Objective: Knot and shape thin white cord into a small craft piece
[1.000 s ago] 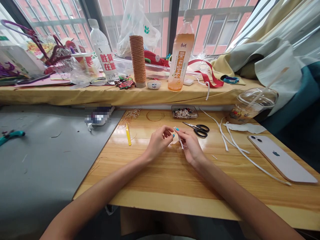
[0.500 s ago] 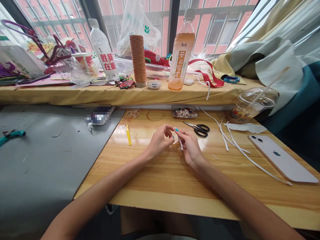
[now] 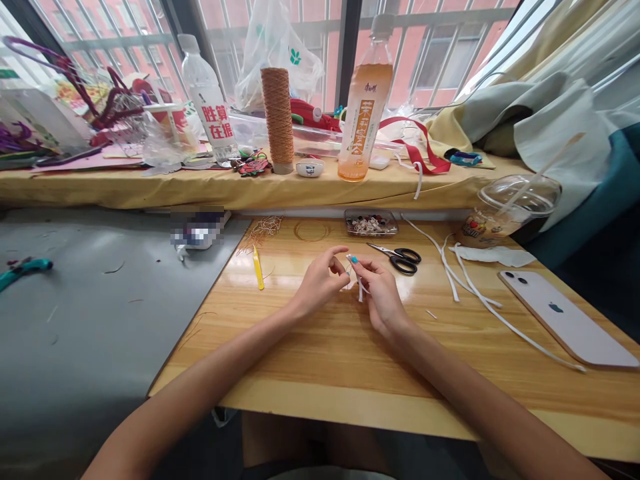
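A wood-grained counter (image 3: pixel 325 363) runs beneath the person's forearms, its polished top catching pale window light. Over its middle, the right hand (image 3: pixel 383 287) pinches a short white cord (image 3: pixel 361 291) between its fingers, and the cord's tail hangs below them. The left hand (image 3: pixel 320 283) is just beside it on the left, forefinger stretched out and apart from the thumb; whether those fingers hold a fine thread I cannot tell.

Yellow tweezers (image 3: pixel 259 269) lie on the counter left of the hands, with a tangle of thread clippings (image 3: pixel 267 228) beyond them. Black-handled scissors (image 3: pixel 406 261) rest just beyond the right hand, near a clear tray (image 3: pixel 371 234) of small mixed pieces. Farther right are loose white cords (image 3: pixel 451 285), a lidded plastic cup (image 3: pixel 485 227) with a straw, and a pale smartphone (image 3: pixel 567 320) lying back up. A grey surface (image 3: pixel 90 347) adjoins the counter on the left, with a teal-handled tool (image 3: pixel 30 269) at its edge.

Behind, a ledge draped in yellow cloth (image 3: pixel 250 192) carries a crowded row: a clear bottle (image 3: pixel 210 100), a spool of brown thread (image 3: pixel 277 120), a small white dish (image 3: pixel 310 168), a bottle of amber drink (image 3: pixel 365 117) and a curling red ribbon (image 3: pixel 440 164). Past barred windows stands a pink building (image 3: pixel 317 30); bunched curtains (image 3: pixel 560 113) fill the right side.
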`<action>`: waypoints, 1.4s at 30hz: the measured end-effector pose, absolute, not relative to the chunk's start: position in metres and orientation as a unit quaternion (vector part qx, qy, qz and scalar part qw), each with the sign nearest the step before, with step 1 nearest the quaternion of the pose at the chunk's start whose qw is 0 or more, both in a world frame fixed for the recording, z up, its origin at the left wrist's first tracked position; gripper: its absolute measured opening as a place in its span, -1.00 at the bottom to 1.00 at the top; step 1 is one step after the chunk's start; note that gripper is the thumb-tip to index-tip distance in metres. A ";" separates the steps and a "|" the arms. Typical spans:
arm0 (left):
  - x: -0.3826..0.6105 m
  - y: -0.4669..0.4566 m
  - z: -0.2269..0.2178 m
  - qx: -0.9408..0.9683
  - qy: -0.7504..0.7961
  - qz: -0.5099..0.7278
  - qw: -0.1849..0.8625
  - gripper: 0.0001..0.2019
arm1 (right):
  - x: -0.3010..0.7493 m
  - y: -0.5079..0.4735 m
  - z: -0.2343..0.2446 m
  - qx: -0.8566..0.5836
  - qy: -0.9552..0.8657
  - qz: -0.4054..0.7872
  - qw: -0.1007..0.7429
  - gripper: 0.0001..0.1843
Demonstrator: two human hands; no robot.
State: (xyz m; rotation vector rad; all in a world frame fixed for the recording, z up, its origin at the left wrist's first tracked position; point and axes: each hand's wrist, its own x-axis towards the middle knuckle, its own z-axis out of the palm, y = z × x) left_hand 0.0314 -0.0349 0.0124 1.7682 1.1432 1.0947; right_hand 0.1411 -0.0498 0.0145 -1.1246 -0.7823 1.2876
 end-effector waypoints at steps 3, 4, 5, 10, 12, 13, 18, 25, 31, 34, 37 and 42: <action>0.029 -0.032 0.008 0.685 0.452 0.433 0.373 -0.60 | 0.142 -0.050 0.015 -0.474 -0.333 0.567 0.586 -0.79; 0.029 -0.031 0.006 0.681 0.455 0.434 0.376 -0.62 | 0.142 -0.050 0.015 -0.473 -0.330 0.569 0.587 -0.78; 0.028 -0.030 0.005 0.676 0.457 0.435 0.381 -0.64 | 0.142 -0.049 0.016 -0.473 -0.327 0.569 0.588 -0.77; 0.025 -0.025 0.002 0.654 0.427 0.427 0.456 -0.73 | 0.145 -0.048 0.017 -0.477 -0.316 0.588 0.572 -0.77; 0.024 -0.024 0.003 0.645 0.405 0.420 0.494 -0.73 | 0.147 -0.048 0.017 -0.477 -0.316 0.595 0.565 -0.78; 0.024 -0.024 0.004 0.641 0.399 0.415 0.507 -0.73 | 0.147 -0.048 0.017 -0.476 -0.316 0.596 0.564 -0.78; 0.024 -0.025 0.006 0.644 0.396 0.395 0.522 -0.75 | 0.149 -0.047 0.018 -0.474 -0.322 0.597 0.562 -0.83; 0.024 -0.024 0.008 0.625 0.397 0.406 0.536 -0.79 | 0.153 -0.045 0.021 -0.461 -0.322 0.620 0.547 -0.85; 0.025 -0.025 0.009 0.555 0.383 0.438 0.595 -0.78 | 0.154 -0.043 0.023 -0.444 -0.308 0.650 0.534 -0.79; 0.026 -0.026 0.006 0.510 0.376 0.448 0.630 -0.75 | 0.153 -0.043 0.022 -0.429 -0.301 0.670 0.526 -0.77; 0.027 -0.025 0.002 0.457 0.362 0.463 0.668 -0.75 | 0.151 -0.042 0.020 -0.424 -0.315 0.664 0.530 -0.78; 0.028 -0.024 -0.002 0.399 0.334 0.476 0.709 -0.81 | 0.149 -0.042 0.017 -0.432 -0.361 0.628 0.537 -0.81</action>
